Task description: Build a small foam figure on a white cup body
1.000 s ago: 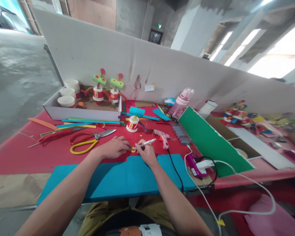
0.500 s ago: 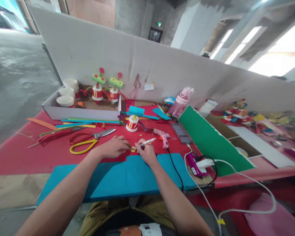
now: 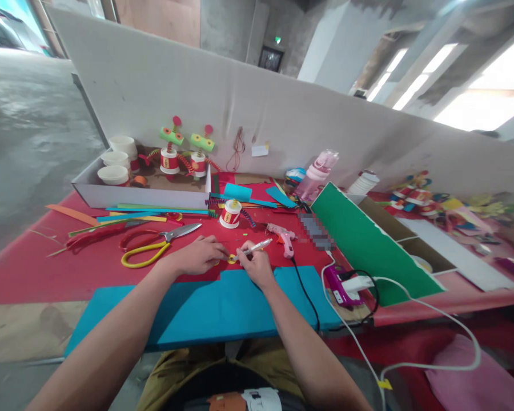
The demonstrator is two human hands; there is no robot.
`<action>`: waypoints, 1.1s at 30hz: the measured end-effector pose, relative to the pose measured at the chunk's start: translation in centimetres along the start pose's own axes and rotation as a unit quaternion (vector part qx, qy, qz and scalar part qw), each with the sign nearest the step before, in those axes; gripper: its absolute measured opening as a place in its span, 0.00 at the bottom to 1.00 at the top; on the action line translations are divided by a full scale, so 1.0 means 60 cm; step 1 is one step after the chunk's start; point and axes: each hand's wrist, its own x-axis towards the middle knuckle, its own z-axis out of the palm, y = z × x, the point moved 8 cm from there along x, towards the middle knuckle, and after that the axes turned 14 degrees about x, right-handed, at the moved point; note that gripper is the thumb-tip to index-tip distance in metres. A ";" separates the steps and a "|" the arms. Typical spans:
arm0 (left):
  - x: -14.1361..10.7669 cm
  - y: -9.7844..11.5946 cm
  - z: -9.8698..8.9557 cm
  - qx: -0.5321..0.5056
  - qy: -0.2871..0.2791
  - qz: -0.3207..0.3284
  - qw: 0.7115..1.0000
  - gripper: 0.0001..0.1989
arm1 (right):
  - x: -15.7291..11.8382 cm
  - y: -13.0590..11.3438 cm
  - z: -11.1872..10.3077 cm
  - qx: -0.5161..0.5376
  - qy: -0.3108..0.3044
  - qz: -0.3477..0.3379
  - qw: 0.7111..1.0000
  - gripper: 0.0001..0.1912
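Observation:
My right hand (image 3: 256,264) is closed round a white pen (image 3: 259,246), its tip down at a small yellow paper disc (image 3: 232,259) on the red tabletop. A dark mark shows on the disc. My left hand (image 3: 202,254) lies palm down with its fingers stretched out, the fingertips at the disc's left edge. Another bit of yellow (image 3: 216,263) peeks out under those fingers, mostly hidden. Just beyond my hands stands an upturned white paper cup (image 3: 230,214) with a red band and dark coiled paper arms.
Scissors (image 3: 167,242) with red and yellow handles lie left of my hands, near paper strips (image 3: 154,212). A pink glue gun (image 3: 285,240) with a black cord is to the right. Blue sheet (image 3: 188,314) covers the front edge. Behind stands a white box (image 3: 141,197) with cup figures.
My right hand and the pen have shifted very slightly to the right, showing more of the yellow disc. My left hand stays in place.

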 end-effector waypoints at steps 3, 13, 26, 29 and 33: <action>0.000 -0.001 0.000 -0.005 0.001 -0.002 1.000 0.22 | 0.000 -0.002 0.001 -0.002 -0.002 -0.001 1.000 0.13; 0.001 0.002 -0.001 0.006 -0.007 0.005 1.000 0.25 | -0.001 0.005 -0.021 0.051 0.043 0.003 0.998 0.15; 0.001 0.002 -0.002 -0.010 -0.003 0.000 1.000 0.22 | -0.003 -0.008 -0.011 -0.005 0.022 -0.009 1.000 0.14; 0.001 0.000 -0.002 -0.010 0.000 -0.007 1.000 0.22 | -0.003 -0.008 -0.010 -0.014 0.015 -0.008 1.000 0.14; 0.000 0.000 -0.001 -0.008 0.001 -0.004 1.000 0.21 | -0.004 -0.008 -0.010 -0.009 0.017 -0.008 1.000 0.14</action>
